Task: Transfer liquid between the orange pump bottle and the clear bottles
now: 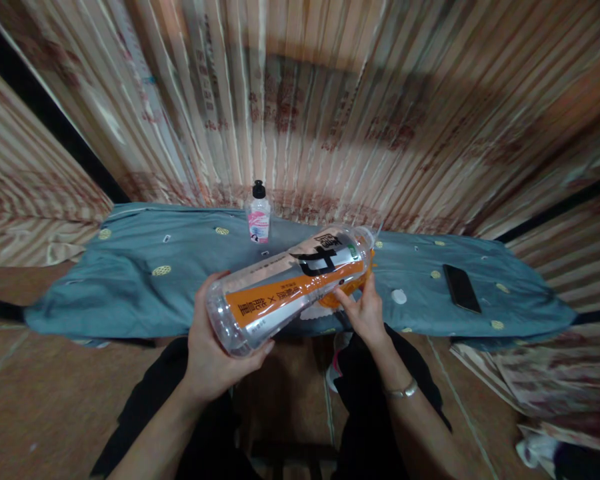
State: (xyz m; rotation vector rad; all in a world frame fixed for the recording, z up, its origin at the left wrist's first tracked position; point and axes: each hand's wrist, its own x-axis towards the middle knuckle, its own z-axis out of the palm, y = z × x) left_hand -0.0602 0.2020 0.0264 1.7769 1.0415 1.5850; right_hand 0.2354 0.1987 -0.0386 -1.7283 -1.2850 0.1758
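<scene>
A large clear plastic bottle (290,287) with an orange and silver label lies tilted across the middle of the view, its base at lower left and its neck at upper right. My left hand (217,350) is wrapped round the base end. At the neck end, my right hand (364,310) has its fingers closed on the bottle, partly hidden behind it. An orange object (334,299) shows under the bottle beside my right hand, over something white and scalloped on the cloth. Behind the large bottle stands a small clear bottle (259,217) with a black cap and pink label.
A blue-green patterned cloth (145,300) covers the narrow table. A black phone (461,288) and a white round item (399,296) lie at right. Pleated curtains hang behind. A person's shoe (535,450) shows at the lower right.
</scene>
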